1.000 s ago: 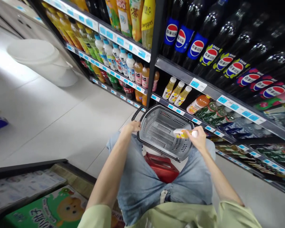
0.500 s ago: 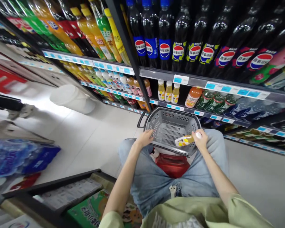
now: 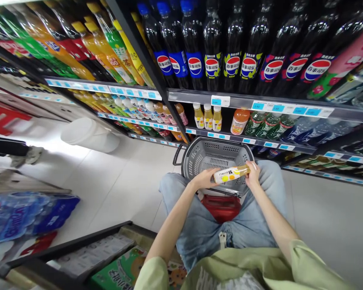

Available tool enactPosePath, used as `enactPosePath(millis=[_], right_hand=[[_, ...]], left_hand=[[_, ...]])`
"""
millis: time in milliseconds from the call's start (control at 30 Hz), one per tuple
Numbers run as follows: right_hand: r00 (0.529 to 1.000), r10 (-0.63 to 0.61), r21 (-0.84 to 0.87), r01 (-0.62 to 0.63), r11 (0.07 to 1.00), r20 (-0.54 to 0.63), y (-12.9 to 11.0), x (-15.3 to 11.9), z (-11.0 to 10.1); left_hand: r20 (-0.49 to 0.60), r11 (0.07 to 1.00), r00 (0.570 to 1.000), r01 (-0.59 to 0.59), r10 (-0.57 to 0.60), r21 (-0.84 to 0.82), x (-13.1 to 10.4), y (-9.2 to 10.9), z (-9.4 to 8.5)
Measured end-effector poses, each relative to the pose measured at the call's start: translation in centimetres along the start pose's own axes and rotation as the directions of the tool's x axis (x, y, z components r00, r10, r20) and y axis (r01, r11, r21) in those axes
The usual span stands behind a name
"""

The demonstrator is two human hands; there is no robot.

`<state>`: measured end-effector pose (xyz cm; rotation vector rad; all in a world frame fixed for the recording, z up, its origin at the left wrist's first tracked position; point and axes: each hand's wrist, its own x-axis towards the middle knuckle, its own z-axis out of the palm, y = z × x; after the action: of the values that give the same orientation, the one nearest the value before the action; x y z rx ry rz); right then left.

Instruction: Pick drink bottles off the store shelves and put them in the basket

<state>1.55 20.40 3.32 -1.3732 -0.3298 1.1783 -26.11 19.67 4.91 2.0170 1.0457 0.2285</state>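
Observation:
A small juice bottle [image 3: 231, 174] with a white and yellow label lies nearly level over the grey shopping basket [image 3: 196, 155]. My right hand [image 3: 253, 175] grips its neck end, with the cap mostly hidden by the fingers. At the bottle's base, my left hand [image 3: 206, 179] has its fingers wrapped round it. The basket stands in front of my knees and its visible inside holds nothing. Three matching bottles [image 3: 208, 118] stand upright on the lower shelf just beyond the basket.
An orange-capped bottle [image 3: 240, 121] and green bottles [image 3: 271, 124] share that lower shelf. Cola bottles [image 3: 212, 66] fill the shelf above. A white bucket [image 3: 89, 135] stands on the floor to the left. A red bag [image 3: 220, 207] lies between my legs; cartons [image 3: 117, 270] sit behind on the left.
My left hand has left the basket's rim and moved right to take the bottle's base. The bottle has risen slightly and is more level. My view has shifted a little to the right.

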Motion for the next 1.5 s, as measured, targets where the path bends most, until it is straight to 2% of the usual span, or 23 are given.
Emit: enactPosePath(millis=[133, 233, 400, 567, 667, 800, 900, 1033, 1133, 1233, 1433, 1500], right_hand=[[0.996, 0.034, 0.012, -0.035, 0.999, 0.081, -0.3, 0.2, -0.5], [0.983, 0.005, -0.014, -0.002, 1.000, 0.185, -0.3, 0.4, -0.8], [0.940, -0.055, -0.099, 0.094, 0.991, 0.337, 0.3, 0.7, -1.1], [0.898, -0.033, -0.264, 0.164, 0.950, 0.438, 1.2, 0.3, -0.9], [0.886, 0.000, -0.358, 0.188, 0.915, 0.464, 1.5, -0.2, -0.7], [0.889, 0.020, -0.398, 0.184, 0.899, 0.457, 1.7, -0.6, -0.4], [0.894, 0.016, -0.365, 0.166, 0.916, 0.447, 1.8, -0.5, -0.2], [0.903, 0.011, -0.333, 0.147, 0.932, 0.429, 1.9, -0.2, -0.3], [0.912, 0.007, -0.291, 0.124, 0.949, 0.410, 1.7, -0.1, -0.4], [0.918, 0.016, -0.262, 0.097, 0.960, 0.396, 1.6, -0.1, -0.5], [0.931, 0.031, -0.265, 0.071, 0.962, 0.364, 1.5, 0.0, -0.6], [0.934, 0.027, -0.298, 0.086, 0.951, 0.357, 1.7, 0.2, -0.8]], left_hand=[[-0.041, 1.000, 0.999, -0.024, 0.025, 0.016, -0.1, 0.3, -0.2], [-0.059, 1.000, 0.998, 0.001, -0.002, -0.018, -0.4, 0.5, -0.8], [-0.145, 0.969, 0.978, 0.119, -0.152, -0.215, -1.1, 0.8, -1.7], [-0.232, 0.864, 0.898, 0.246, -0.374, -0.439, -1.1, 0.8, -2.2], [-0.260, 0.820, 0.850, 0.291, -0.458, -0.492, -0.9, 0.6, -2.3], [-0.274, 0.794, 0.821, 0.309, -0.500, -0.524, -0.7, 0.3, -2.2], [-0.275, 0.783, 0.823, 0.288, -0.496, -0.551, -0.4, 0.0, -1.9], [-0.213, 0.758, 0.856, 0.269, -0.471, -0.595, 0.0, -0.6, -1.7], [-0.249, 0.821, 0.887, 0.210, -0.389, -0.532, 0.3, -1.2, -1.5], [-0.304, 0.924, 0.914, 0.155, -0.268, -0.349, 0.6, -1.6, -1.4], [-0.257, 0.989, 0.956, 0.136, -0.145, -0.051, 0.5, -1.2, -1.0], [-0.202, 0.990, 0.975, 0.113, -0.095, 0.079, 0.3, -0.9, -1.0]])
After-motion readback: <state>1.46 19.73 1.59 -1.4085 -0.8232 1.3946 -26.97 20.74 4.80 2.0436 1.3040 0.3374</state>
